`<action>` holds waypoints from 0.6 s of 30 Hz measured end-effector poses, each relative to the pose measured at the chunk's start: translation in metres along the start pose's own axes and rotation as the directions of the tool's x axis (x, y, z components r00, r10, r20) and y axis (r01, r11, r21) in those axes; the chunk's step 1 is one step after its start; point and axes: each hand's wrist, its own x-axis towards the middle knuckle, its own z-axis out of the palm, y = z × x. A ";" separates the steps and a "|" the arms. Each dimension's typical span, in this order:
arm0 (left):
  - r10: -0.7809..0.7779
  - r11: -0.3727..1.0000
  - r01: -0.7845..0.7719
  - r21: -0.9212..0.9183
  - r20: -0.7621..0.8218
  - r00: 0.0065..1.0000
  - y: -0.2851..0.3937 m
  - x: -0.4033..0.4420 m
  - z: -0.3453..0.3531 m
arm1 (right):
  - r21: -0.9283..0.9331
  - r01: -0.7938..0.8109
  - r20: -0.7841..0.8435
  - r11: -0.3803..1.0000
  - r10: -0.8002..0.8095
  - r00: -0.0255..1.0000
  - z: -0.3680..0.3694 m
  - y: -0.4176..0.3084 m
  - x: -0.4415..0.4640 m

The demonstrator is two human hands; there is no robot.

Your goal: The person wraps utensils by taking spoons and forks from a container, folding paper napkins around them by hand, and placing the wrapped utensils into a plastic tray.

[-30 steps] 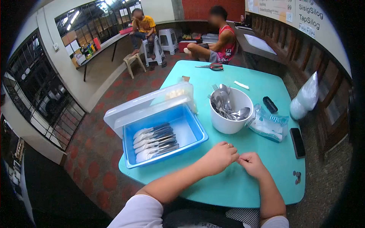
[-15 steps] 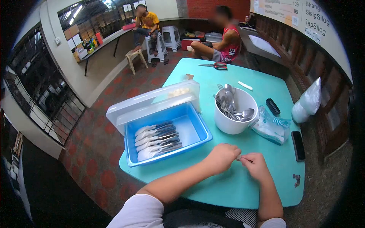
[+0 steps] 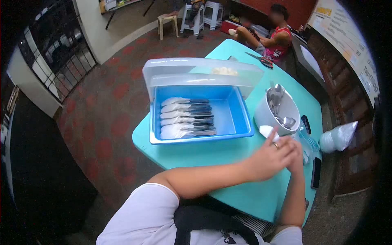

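Both hands meet low in front of the white bucket (image 3: 261, 118). A white tissue-wrapped end of cutlery (image 3: 267, 131) pokes out past the fingers of my left hand (image 3: 271, 159), which wears a ring and is closed around it. My right hand (image 3: 297, 158) presses in from the other side with curled fingers, partly hidden behind the left. The handle end is covered by the hands. Loose spoons and forks (image 3: 275, 100) stand in the bucket. To the left, a blue box (image 3: 228, 110) contains a row of tissue-wrapped cutlery (image 3: 183, 118), handles pointing right.
A clear lid (image 3: 196, 81) leans up behind the box. Scissors (image 3: 261, 59) lie at the table's far end. On the right are a tissue pack (image 3: 307, 143), a black phone (image 3: 315, 173) and a plastic-wrapped white roll (image 3: 337, 138). A person in red (image 3: 277, 43) sits beyond the table.
My hands have come up from the table close to the bucket, and the white wrapped end now shows above the left fingers. The view has turned left and downward.
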 end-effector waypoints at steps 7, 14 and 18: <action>0.217 0.915 -0.284 -0.287 -0.243 0.946 0.021 -0.010 -0.004 | -0.160 0.343 0.392 0.926 -0.259 0.883 0.083 -0.102 0.087; 0.241 0.857 -0.362 -0.367 -0.334 0.911 0.019 -0.012 0.001 | -0.123 0.486 0.504 0.865 -0.367 0.782 0.177 -0.095 0.157; 0.218 0.858 -0.328 -0.396 -0.297 0.930 0.012 -0.010 0.002 | -0.064 0.321 0.594 0.945 -0.223 0.773 0.204 -0.103 0.160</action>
